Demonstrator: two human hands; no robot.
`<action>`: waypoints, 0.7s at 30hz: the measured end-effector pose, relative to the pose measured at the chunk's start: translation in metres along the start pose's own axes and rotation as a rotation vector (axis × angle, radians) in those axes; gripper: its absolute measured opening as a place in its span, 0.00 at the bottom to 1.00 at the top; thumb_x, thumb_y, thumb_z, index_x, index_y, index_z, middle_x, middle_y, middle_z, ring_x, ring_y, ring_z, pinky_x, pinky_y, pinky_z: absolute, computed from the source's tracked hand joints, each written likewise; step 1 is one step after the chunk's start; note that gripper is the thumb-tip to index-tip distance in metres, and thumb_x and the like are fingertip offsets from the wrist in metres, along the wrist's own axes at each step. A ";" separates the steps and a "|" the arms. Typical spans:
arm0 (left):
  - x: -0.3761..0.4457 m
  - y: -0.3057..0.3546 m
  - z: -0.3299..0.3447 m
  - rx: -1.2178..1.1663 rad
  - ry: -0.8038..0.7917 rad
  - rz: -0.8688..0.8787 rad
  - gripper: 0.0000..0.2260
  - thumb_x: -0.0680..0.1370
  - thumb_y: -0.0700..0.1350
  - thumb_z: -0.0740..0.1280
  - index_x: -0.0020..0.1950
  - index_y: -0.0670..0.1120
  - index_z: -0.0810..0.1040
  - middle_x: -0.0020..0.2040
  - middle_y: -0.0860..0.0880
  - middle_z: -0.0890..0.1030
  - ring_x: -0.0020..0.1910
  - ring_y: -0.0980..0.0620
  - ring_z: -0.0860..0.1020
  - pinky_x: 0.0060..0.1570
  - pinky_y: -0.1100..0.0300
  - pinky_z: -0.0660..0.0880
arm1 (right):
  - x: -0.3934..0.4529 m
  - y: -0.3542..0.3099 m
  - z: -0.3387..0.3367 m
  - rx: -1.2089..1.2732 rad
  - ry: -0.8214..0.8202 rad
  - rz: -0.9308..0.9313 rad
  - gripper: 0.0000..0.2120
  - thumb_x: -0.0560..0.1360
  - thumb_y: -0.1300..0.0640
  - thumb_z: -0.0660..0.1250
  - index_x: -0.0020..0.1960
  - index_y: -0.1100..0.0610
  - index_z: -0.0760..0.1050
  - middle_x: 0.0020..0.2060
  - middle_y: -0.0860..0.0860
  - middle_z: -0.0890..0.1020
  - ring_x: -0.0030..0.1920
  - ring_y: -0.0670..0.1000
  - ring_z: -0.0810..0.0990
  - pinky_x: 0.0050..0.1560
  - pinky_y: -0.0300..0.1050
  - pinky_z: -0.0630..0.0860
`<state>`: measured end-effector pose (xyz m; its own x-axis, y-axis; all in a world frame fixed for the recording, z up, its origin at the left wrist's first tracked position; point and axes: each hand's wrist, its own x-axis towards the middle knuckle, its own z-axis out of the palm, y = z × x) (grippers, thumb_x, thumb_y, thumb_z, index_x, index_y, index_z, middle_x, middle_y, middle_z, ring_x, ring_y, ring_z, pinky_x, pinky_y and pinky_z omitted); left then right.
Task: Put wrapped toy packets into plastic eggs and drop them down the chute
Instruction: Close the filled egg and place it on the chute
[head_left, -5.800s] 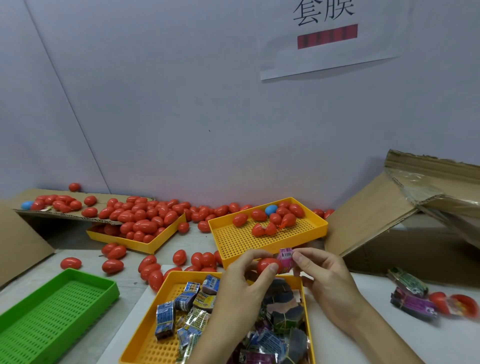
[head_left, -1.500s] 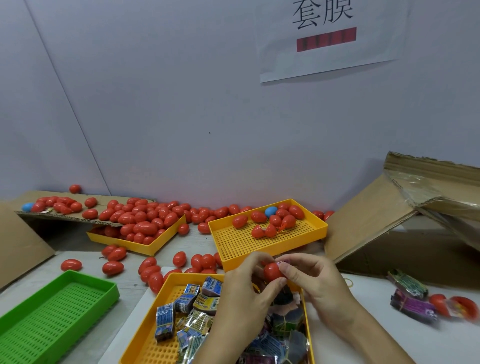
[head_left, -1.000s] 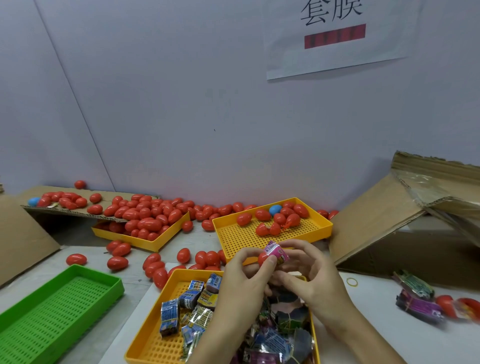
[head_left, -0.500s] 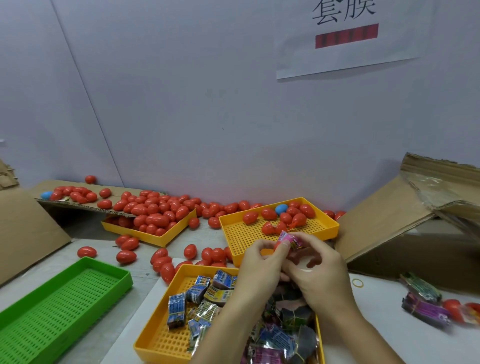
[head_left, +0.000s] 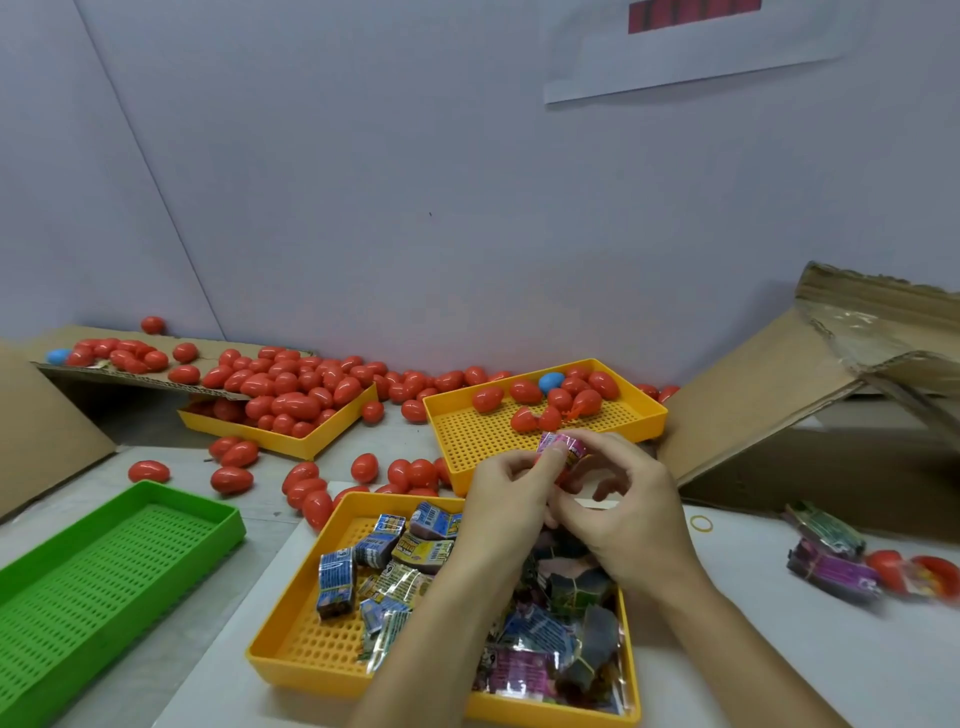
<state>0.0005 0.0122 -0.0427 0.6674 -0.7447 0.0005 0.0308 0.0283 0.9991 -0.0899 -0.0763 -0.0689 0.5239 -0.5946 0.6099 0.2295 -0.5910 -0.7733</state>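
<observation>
left hand (head_left: 506, 499): raised above the near yellow tray, fingers curled round a red egg, thumb tip pressed on the pink packet at its top
right hand (head_left: 621, 512): close against the left one, fingers bent, the index and thumb pinching the pink packet from the right side
pink packet (head_left: 562, 449): wrapped, shiny, sticking up out of the egg between both hands, tilted a little to the right
red egg (head_left: 560, 474): mostly hidden by the fingers, only a sliver of red shows under the packet; whether it is a half or a whole shell I cannot tell
near yellow tray (head_left: 291, 642): on the worktop right below the hands, holding a loose heap of wrapped toy packets (head_left: 382, 548) in blue, yellow and purple
far yellow tray (head_left: 641, 410): just beyond the hands, with a few red eggs and one blue egg (head_left: 550, 382) at its far end
left yellow tray (head_left: 311, 447): far left, heaped with red eggs (head_left: 291, 400), partly under a sheet of cardboard that carries more eggs
loose eggs (head_left: 363, 467): scattered on the worktop between the trays and along the wall
green tray (head_left: 104, 561): near left
cardboard box (head_left: 779, 400): right, its flap sloping down toward the far yellow tray
right edge: two banded packets (head_left: 831, 566) and an opened red egg (head_left: 914, 574), blurred, on the worktop
rubber band (head_left: 701, 523): lying flat near the right hand
</observation>
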 end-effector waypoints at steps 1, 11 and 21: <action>0.000 0.000 0.000 0.010 -0.004 0.002 0.14 0.78 0.54 0.70 0.42 0.45 0.84 0.32 0.48 0.81 0.30 0.52 0.77 0.28 0.61 0.73 | 0.000 0.000 0.000 -0.004 0.008 -0.002 0.19 0.68 0.61 0.79 0.57 0.51 0.81 0.48 0.43 0.83 0.48 0.44 0.83 0.46 0.36 0.79; -0.004 0.004 0.001 0.111 -0.014 0.055 0.17 0.79 0.56 0.67 0.43 0.43 0.82 0.31 0.52 0.82 0.25 0.58 0.74 0.26 0.66 0.71 | 0.000 0.001 0.000 -0.101 0.061 -0.079 0.17 0.69 0.59 0.79 0.57 0.54 0.82 0.50 0.45 0.80 0.50 0.45 0.81 0.46 0.30 0.73; -0.007 0.005 0.001 0.104 -0.060 0.089 0.14 0.81 0.52 0.67 0.41 0.45 0.82 0.25 0.53 0.78 0.23 0.59 0.73 0.25 0.68 0.69 | 0.001 0.000 0.001 -0.090 0.060 -0.070 0.18 0.69 0.62 0.77 0.59 0.56 0.82 0.52 0.46 0.80 0.52 0.43 0.80 0.50 0.34 0.77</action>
<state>-0.0043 0.0167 -0.0376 0.6179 -0.7812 0.0887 -0.1058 0.0291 0.9940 -0.0887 -0.0763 -0.0690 0.4585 -0.5800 0.6733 0.1880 -0.6772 -0.7114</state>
